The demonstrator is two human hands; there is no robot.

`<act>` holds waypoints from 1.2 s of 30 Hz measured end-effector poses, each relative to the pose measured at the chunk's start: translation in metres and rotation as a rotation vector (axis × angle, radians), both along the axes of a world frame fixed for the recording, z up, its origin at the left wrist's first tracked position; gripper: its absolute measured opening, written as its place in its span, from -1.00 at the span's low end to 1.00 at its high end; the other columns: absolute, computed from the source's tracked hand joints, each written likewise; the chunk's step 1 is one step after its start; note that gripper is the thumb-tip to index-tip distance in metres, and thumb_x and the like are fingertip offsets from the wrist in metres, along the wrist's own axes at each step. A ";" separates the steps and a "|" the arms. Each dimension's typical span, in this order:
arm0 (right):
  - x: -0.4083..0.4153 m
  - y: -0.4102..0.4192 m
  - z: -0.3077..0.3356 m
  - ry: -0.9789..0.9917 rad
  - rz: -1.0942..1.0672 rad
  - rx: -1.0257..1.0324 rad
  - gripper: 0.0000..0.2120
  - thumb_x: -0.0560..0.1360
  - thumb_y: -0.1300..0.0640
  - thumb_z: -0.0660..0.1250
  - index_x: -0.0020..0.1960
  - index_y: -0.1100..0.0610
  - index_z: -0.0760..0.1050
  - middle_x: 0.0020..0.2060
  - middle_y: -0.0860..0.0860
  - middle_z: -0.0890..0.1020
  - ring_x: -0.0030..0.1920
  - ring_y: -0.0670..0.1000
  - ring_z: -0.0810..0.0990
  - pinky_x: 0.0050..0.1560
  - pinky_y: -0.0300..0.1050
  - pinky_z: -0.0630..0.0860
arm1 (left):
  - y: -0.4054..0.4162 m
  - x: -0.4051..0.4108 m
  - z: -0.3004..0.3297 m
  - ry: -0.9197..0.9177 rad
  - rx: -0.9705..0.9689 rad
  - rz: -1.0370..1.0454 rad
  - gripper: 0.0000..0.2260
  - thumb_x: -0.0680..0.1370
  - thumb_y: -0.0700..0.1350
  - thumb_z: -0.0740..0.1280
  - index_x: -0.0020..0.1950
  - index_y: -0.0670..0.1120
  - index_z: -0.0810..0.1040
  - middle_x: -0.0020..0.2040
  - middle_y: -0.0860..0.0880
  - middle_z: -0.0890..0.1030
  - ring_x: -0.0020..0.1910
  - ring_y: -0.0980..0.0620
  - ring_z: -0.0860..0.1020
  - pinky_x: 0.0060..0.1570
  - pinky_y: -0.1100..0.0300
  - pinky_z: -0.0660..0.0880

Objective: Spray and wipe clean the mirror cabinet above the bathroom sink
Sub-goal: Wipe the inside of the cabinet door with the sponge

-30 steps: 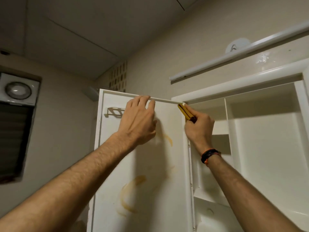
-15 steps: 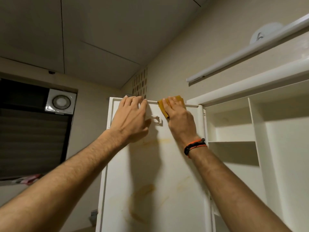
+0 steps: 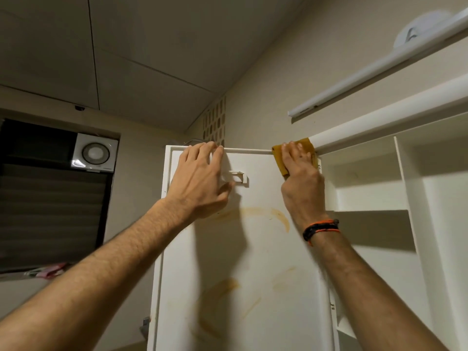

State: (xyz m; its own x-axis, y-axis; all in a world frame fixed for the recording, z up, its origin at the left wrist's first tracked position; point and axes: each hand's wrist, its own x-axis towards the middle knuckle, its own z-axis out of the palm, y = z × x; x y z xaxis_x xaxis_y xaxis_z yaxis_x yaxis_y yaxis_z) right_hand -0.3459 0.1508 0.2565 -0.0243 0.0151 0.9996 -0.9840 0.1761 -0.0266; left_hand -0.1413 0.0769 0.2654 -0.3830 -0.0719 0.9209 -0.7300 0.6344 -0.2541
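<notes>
One cabinet door (image 3: 253,249) swung open, left hand (image 3: 200,181) flat on it, right hand (image 3: 301,183) pressing one yellow cloth (image 3: 278,158)

White cabinet (image 3: 415,224) shelves; yellow cloth (image 3: 278,158) on door (image 3: 253,274) top.

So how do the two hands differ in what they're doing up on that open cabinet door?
The left hand holds nothing, its fingers hooked over the top edge of the cabinet door; the right hand presses a yellow cloth against the door's top corner. The right wrist wears an orange-and-black band; the left is bare. Both reach the same top edge.
</notes>
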 end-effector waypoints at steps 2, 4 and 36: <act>0.015 -0.007 0.000 -0.011 0.021 0.000 -0.33 0.42 0.52 0.14 0.50 0.19 0.30 0.48 0.12 0.33 0.53 0.11 0.21 0.52 0.09 0.19 | 0.000 -0.001 0.001 0.004 -0.002 -0.009 -0.33 0.54 0.24 0.18 0.50 -0.14 0.22 0.49 -0.17 0.27 0.45 -0.15 0.24 0.47 -0.05 0.12; 0.033 -0.016 0.002 0.019 0.035 0.028 -0.36 0.46 0.48 0.15 0.51 0.18 0.28 0.49 0.12 0.32 0.53 0.11 0.20 0.53 0.06 0.17 | -0.001 -0.001 0.002 -0.002 0.005 -0.018 -0.33 0.54 0.25 0.18 0.51 -0.14 0.21 0.50 -0.16 0.26 0.46 -0.15 0.23 0.47 -0.05 0.12; 0.168 -0.050 0.022 0.100 0.001 0.307 -0.39 0.50 0.29 0.21 0.54 0.07 0.24 0.53 0.03 0.26 0.50 0.05 0.26 0.41 -0.03 0.30 | -0.054 0.075 -0.026 0.301 0.412 -0.698 -0.22 0.43 -0.20 0.45 0.57 -0.09 0.15 0.48 -0.01 0.34 0.32 0.19 0.38 0.23 0.52 0.28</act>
State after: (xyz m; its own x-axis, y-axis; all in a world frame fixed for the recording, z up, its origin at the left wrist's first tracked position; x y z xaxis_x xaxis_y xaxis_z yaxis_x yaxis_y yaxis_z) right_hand -0.1777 0.1012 0.2788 0.0744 -0.2874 0.9549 -0.9792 0.1600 0.1244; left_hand -0.0663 0.0227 0.2397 -0.2077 -0.2615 0.9426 -0.1380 0.9618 0.2365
